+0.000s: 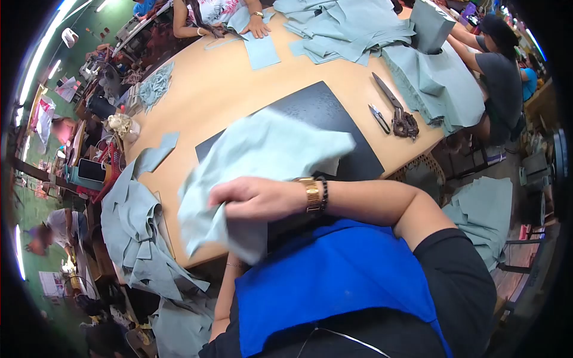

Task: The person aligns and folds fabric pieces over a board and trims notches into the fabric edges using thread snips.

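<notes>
My right hand [253, 198] reaches across in front of me, closed on a pale blue-green fabric piece [271, 143]. The cloth is creased and blurred by motion, hanging over a black mat [316, 101] on the table. Of my left arm only the forearm [225, 298] shows, low at the left; the cloth and my other arm hide the left hand, so its fingers cannot be seen. Large scissors [395, 107] and small thread snips [379, 119] lie to the right of the mat.
Fabric pieces [134, 224] drape over the left edge of the wooden table [197, 107]. More cut cloth [346, 30] is piled at the far side. A person's hand [255, 27] rests on cloth opposite; another person [498, 71] sits at the right.
</notes>
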Demonstrator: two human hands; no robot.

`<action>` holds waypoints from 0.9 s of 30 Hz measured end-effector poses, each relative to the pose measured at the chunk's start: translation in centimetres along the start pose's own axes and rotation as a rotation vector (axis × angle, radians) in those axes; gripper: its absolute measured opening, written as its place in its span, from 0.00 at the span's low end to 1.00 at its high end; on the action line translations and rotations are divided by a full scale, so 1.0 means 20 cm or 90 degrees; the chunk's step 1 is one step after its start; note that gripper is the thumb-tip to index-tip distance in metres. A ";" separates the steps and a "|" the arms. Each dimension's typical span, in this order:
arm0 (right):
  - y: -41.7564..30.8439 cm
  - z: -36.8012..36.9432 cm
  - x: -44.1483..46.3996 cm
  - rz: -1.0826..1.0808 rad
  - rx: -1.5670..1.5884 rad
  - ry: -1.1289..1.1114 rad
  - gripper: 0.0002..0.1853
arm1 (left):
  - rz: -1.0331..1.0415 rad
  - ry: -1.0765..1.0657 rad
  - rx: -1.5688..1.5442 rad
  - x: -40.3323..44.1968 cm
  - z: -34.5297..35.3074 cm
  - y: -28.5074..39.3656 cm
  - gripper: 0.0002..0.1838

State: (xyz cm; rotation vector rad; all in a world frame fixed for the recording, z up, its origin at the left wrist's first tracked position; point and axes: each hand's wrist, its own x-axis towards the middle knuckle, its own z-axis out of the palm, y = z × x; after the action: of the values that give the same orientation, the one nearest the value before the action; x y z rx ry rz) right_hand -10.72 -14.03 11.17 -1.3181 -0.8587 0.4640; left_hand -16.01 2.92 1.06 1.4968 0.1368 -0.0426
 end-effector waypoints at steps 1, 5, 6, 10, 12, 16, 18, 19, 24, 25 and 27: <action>-0.10 0.05 0.02 0.009 0.093 -0.076 0.13 | 0.020 -0.022 0.055 -0.02 -0.04 0.04 0.18; -0.41 0.11 -0.01 0.009 0.564 -0.127 0.12 | 0.347 0.014 0.392 -0.10 -0.19 0.33 0.23; -0.40 0.08 -0.06 -0.058 0.441 -0.017 0.13 | 0.474 0.050 0.479 -0.06 -0.17 0.43 0.25; -0.26 -0.19 -0.16 -0.168 0.593 0.012 0.22 | 0.768 0.125 0.699 0.27 0.02 0.74 0.31; -0.08 -0.46 -0.28 -0.137 0.586 0.141 0.26 | 0.736 0.109 0.794 0.53 0.08 0.70 0.34; 0.33 -1.07 -0.79 0.153 -0.189 0.586 0.19 | 0.413 -0.096 0.906 0.82 0.10 0.27 0.44; 0.29 -1.05 -1.01 0.268 -0.715 0.631 0.18 | 0.350 -0.139 0.886 0.77 0.09 0.16 0.44; 0.30 -1.05 -1.12 0.351 -0.888 0.596 0.19 | 0.316 -0.149 0.856 0.73 0.09 0.11 0.45; 0.37 -1.05 -1.28 0.412 -0.968 0.553 0.18 | 0.247 -0.086 0.849 0.49 0.02 -0.03 0.50; 0.38 -1.06 -1.29 0.427 -0.988 0.565 0.19 | 0.231 -0.044 0.853 0.45 0.00 -0.04 0.51; 0.35 -1.09 -1.26 0.430 -0.965 0.544 0.19 | 0.200 0.038 0.862 0.38 -0.04 -0.06 0.54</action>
State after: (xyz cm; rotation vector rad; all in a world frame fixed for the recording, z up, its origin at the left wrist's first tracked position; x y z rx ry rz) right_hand -8.53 -44.98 -3.01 -2.8982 0.1746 -0.4271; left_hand -8.61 4.09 -1.04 2.8551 -0.1240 0.2046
